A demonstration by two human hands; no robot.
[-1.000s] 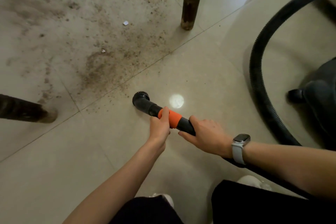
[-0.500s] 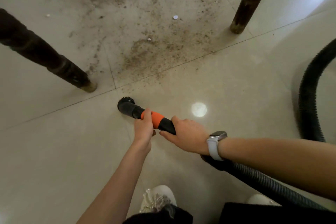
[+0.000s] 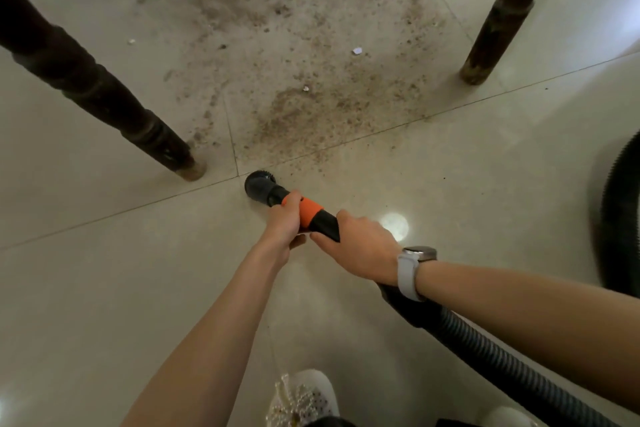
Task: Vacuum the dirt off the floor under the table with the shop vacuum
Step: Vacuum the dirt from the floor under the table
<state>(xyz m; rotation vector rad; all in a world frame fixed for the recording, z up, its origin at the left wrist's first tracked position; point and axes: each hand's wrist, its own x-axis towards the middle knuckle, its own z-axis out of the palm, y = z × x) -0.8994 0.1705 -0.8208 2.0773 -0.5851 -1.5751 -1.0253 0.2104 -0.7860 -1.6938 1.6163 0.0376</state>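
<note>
Ribbed black hose [image 3: 502, 357], gritty dirt [image 3: 311, 107]

Beaded white shoe [image 3: 304, 399] — wrist smartwatch [image 3: 415, 269]

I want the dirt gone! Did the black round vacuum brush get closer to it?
Yes. The black round vacuum brush crept forward to the tile joint at the brown dirt patch edge.

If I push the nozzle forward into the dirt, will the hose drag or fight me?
The hose is ribbed and curves loosely, so it likely flexes and trails. It lies on smooth tile, so it probably slides easily. The nozzle looks rigid, so it should steer directly.
</note>
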